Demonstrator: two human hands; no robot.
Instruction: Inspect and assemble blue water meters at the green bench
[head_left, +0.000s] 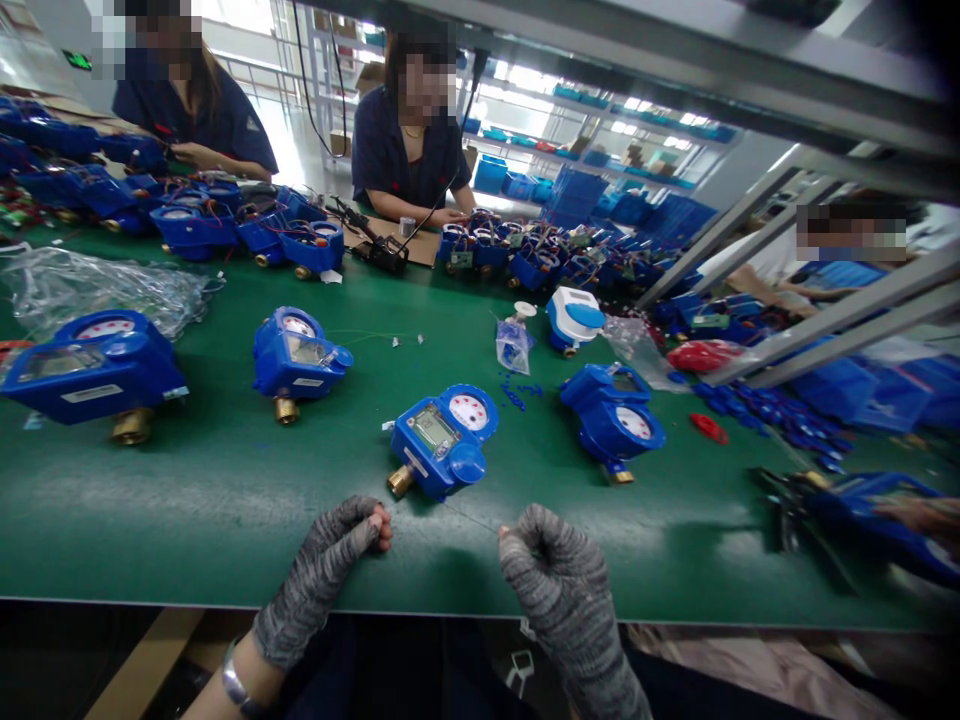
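Observation:
A blue water meter [437, 440] with a digital display, a round white dial and a brass fitting [401, 482] lies in front of me on the green table. From its lower edge a thin wire [472, 518] stretches to my right hand [559, 570], which is closed with the fingertips pinched at the wire's end. My left hand [341, 545] is closed too, just short of the brass fitting and apart from the meter. Whatever its curled fingers may hold is hidden. Both hands wear grey fingerless gloves.
Similar blue meters stand at left [94, 365], beyond [296, 350] and right [611, 415]. A white-topped meter [575, 318] sits farther back, near clear plastic bags [112, 290]. Co-workers sit across the table behind rows of meters. At far right another person's hand [926, 515] touches a meter beside pliers [784, 510].

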